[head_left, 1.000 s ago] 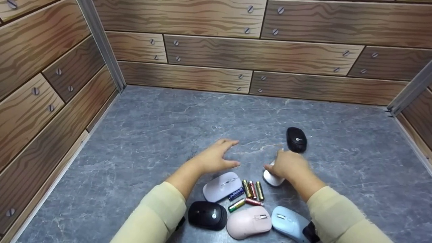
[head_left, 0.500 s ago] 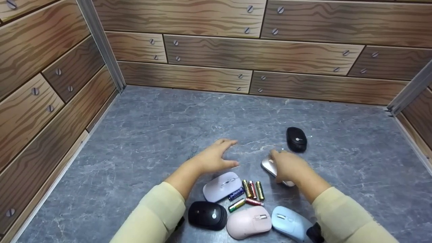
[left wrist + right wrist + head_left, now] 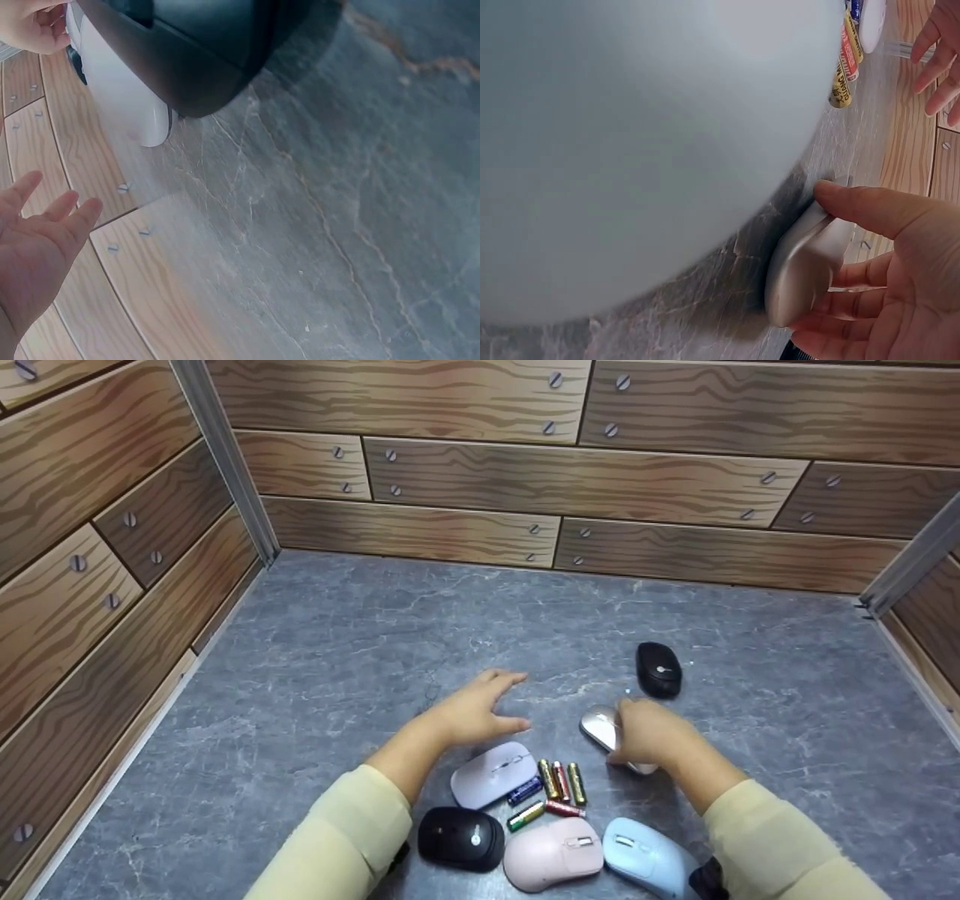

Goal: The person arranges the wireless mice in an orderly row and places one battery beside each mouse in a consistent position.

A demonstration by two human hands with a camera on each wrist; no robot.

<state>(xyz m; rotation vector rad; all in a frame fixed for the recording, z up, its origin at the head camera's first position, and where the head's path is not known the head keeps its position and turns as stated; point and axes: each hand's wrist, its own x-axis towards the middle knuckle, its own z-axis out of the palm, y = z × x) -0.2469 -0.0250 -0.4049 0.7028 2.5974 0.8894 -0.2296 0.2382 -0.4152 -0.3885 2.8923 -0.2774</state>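
My right hand [image 3: 654, 735] holds a silver-white computer mouse [image 3: 601, 726] on the right half of the grey marbled surface. In the right wrist view, the thumb is on one side of this mouse [image 3: 802, 274] and the fingers are on the other, the palm hiding part of it. My left hand [image 3: 476, 711] hovers with fingers spread and nothing in it, just behind a lavender mouse [image 3: 484, 786]. Its straight fingers also show at the left of the left wrist view, where a black mouse [image 3: 187, 60] looms close to the camera.
Several batteries [image 3: 556, 781] lie beside the lavender mouse. In front stand a black mouse [image 3: 459, 840], a pink mouse [image 3: 551, 861] and a light blue mouse [image 3: 646, 853]. Another black mouse [image 3: 658, 669] sits behind my right hand. Wood-patterned walls [image 3: 465, 532] border the surface.
My right hand has turned the silver-white mouse so its far end now points to the left, and has shifted slightly right, uncovering more of it. The left hand stays nearly still.
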